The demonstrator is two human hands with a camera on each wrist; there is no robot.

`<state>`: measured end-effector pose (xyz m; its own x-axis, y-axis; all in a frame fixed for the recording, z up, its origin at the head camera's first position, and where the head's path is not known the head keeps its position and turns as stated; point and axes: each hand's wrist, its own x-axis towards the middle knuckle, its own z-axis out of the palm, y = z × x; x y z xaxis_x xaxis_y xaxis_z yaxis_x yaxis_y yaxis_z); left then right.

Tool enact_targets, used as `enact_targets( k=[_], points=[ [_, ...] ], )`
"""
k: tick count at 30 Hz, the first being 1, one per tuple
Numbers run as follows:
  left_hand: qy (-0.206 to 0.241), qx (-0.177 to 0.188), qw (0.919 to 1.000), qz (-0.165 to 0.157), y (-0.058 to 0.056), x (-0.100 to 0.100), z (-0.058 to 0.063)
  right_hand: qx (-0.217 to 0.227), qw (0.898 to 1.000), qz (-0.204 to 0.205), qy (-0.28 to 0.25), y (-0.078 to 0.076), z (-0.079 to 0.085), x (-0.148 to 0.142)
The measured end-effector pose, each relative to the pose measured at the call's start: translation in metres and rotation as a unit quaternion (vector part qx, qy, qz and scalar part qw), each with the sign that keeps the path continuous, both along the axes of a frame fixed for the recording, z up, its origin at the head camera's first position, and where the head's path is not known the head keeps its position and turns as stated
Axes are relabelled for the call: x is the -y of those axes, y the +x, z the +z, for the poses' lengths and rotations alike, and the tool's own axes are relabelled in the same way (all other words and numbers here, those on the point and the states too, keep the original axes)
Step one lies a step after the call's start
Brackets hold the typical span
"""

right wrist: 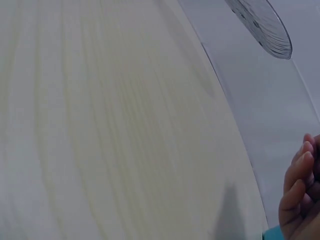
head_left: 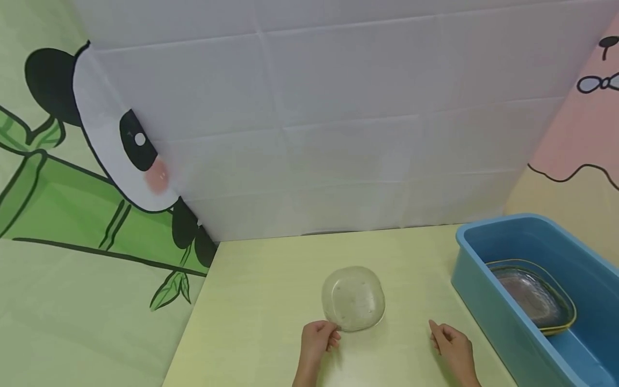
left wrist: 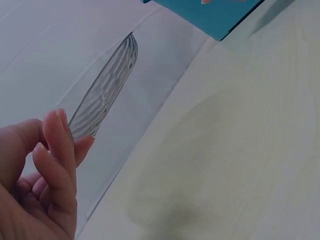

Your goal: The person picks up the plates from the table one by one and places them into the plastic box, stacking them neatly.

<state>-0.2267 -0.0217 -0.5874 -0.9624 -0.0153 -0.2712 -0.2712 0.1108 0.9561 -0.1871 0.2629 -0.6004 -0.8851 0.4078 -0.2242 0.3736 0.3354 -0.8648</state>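
Observation:
A clear, rounded-square glass plate (head_left: 354,298) with a ribbed side (left wrist: 107,87) is pinched at its near left edge by my left hand (head_left: 316,339). The left wrist view shows the thumb and fingers (left wrist: 60,142) at one end of the plate, which is raised over the table with its shadow below. My right hand (head_left: 453,346) is between the plate and the blue tub, its fingers loosely bent and holding nothing. In the right wrist view that hand (right wrist: 300,195) is at the lower right edge, apart from the plate (right wrist: 270,30).
On the right stands a deep blue plastic tub (head_left: 493,309). Inside it lie clear glass dishes (head_left: 529,295), stacked, with a yellowish rim showing. The pale yellow table (head_left: 251,301) meets a white cloth backdrop (head_left: 338,161); a printed panda cloth (head_left: 121,177) hangs at the left.

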Motion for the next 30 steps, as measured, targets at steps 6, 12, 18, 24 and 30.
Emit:
enact_targets(
  k=[6,12,18,24,30],
  points=[
    [0.016,-0.017,0.9997,-0.007,0.000,-0.002,0.025,-0.005,1.000,-0.010,0.003,-0.003,-0.002,0.004],
    [0.030,-0.045,0.9984,-0.014,0.009,-0.005,0.076,-0.014,1.000,-0.011,0.001,-0.006,-0.001,0.008],
    [0.015,-0.073,0.9971,-0.014,0.012,-0.008,0.090,-0.012,1.000,-0.002,-0.001,-0.008,0.000,0.012],
    [0.000,-0.052,0.9986,-0.009,0.014,-0.008,0.087,-0.029,1.000,0.002,0.003,-0.012,0.003,0.018],
    [0.004,-0.055,0.9984,-0.007,0.016,-0.008,0.084,-0.047,0.998,0.024,-0.013,-0.016,0.010,0.028]
  ],
)
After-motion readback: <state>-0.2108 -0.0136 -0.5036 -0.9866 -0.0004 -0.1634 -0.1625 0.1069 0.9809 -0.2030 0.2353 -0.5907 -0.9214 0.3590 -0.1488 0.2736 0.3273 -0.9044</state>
